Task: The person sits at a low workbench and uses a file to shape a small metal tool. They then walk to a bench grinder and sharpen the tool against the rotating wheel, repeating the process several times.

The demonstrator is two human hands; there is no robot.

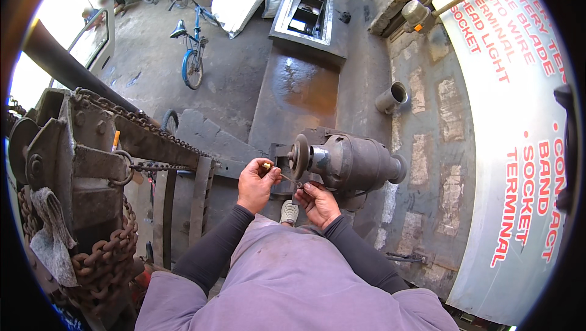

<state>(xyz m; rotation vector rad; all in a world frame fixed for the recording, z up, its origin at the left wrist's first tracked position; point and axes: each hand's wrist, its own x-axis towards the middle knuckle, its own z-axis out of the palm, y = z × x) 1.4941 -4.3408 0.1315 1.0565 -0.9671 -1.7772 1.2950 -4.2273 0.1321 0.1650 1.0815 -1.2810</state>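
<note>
In the head view, a thin rod (285, 176) is held just in front of the bench grinder (357, 163), on the side close to the person, by the grinder's left end. The rod is stretched between the two hands, and its long side is slanted: the left end is set farther from the person, and the right end is set closer. The yellow end (267, 165) of the rod is pinched between the thumb and fingers of the left hand (255, 185), which is placed to the left of the grinder. A small dark piece (299, 186) at the other end is pinched by the fingertips of the right hand (318, 205), which is placed in front of the grinder. What seems to matter most is how the rod lies by the grinding wheel (299, 157): the wheel is found just past the rod, and its near edge looks closer to the right fingertips than to the left ones. Whether the wheel is touched by the rod cannot be told, and whether it is spinning cannot be told either. The rod looks very thin, straight and pale, with a short, bright yellow bit at its left end. What the dark piece is made of cannot be seen, as it is too small and partly covered by the fingers.
</note>
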